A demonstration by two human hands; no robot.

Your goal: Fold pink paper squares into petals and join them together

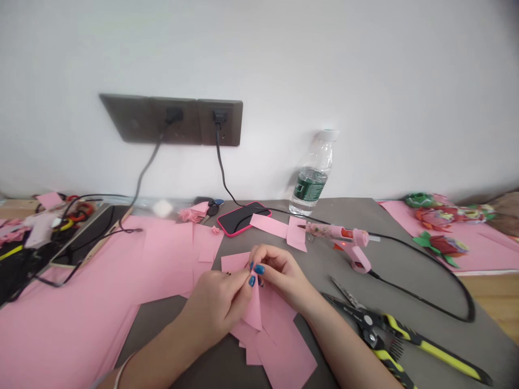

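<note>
My left hand (217, 302) and my right hand (279, 273) meet over the grey table, both pinching the same small piece of pink paper (254, 308), which hangs down between the fingertips. The fingers of both hands are closed on it; the nails are painted blue. Beneath the hands lie several loose pink paper squares (284, 351). A pink hot glue gun (351, 243) rests just right of my right hand, its black cord (430, 275) looping off to the right.
Yellow-handled pliers (389, 329) lie at the lower right. A pink-cased phone (242, 218) and a water bottle (314, 175) stand near the wall, under a socket panel (172, 120). A large pink sheet (81, 292) covers the left. Paper flowers (440, 221) sit far right.
</note>
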